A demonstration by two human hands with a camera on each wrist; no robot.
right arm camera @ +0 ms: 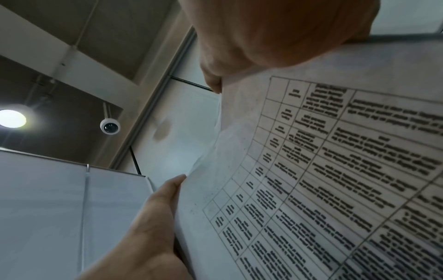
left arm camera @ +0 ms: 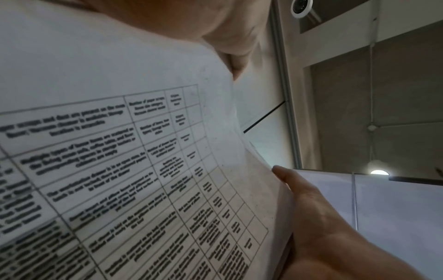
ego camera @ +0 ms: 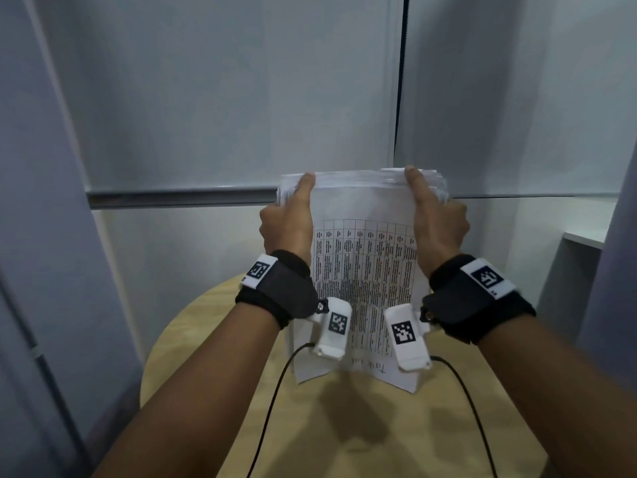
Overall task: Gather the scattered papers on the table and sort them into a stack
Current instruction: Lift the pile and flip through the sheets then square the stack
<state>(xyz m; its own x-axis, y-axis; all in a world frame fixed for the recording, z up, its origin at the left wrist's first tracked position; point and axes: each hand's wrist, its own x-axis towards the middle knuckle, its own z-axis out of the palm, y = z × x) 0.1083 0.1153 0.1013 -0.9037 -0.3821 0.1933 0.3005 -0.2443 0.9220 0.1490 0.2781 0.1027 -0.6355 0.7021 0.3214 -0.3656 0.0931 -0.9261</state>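
currently the left hand and right hand each grip a side of the white printed paper stack, upright above the round pale wooden table. risk: uneven top edges; loosened fingers let sheets slide and scatter.

A stack of papers is held upright near the middle of the head view, over the 12 o'clock part of a round wooden table. The sheets are white. The front sheet is printed with a grid of small black text, and its heading is seen upside down at the 6 o'clock end. The stack is gripped at its 9 o'clock edge by the left hand and at its 3 o'clock edge by the right hand. One finger of each is stretched up to the 12 o'clock edge. There the sheet edges are slightly uneven, most toward 1 o'clock. The 6 o'clock edge is down at the table top; contact cannot be made out.
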